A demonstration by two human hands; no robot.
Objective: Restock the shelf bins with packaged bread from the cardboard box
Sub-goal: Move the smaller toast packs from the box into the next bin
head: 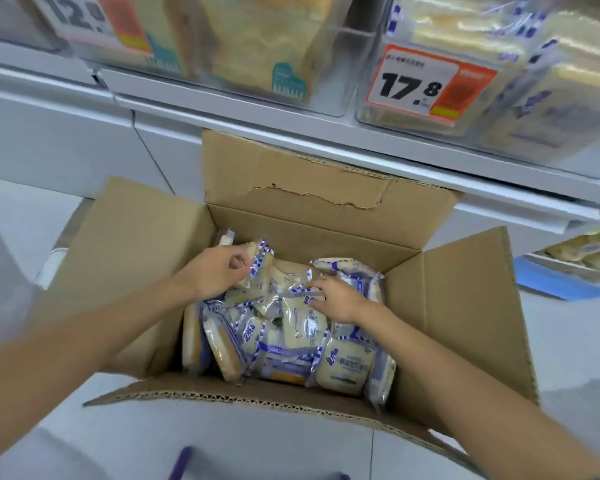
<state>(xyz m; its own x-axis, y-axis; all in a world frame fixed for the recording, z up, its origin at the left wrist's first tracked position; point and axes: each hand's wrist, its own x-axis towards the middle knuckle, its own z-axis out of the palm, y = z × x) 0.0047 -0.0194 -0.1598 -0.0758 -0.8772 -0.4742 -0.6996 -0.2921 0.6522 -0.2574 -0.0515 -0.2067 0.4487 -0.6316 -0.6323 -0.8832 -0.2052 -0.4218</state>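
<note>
An open cardboard box (447, 306) stands on the floor below the shelf. Several clear packets of bread with blue and white trim (291, 344) lie piled in it. My left hand (219, 271) reaches into the box's far left corner and pinches the edge of one bread packet (257, 265), which stands on its side. My right hand (336, 299) lies on the middle of the pile, its fingers curled on the edge of another packet (302, 292). Clear shelf bins (347, 81) above the box hold packaged bread.
A bin with a 17.8 price tag (426, 84) holds blue-trimmed packets at the upper right. To its left a bin holds bread in teal-marked bags (257, 53). The white shelf edge (326, 136) overhangs the box's rear flap. A lower shelf (568, 271) shows at the right.
</note>
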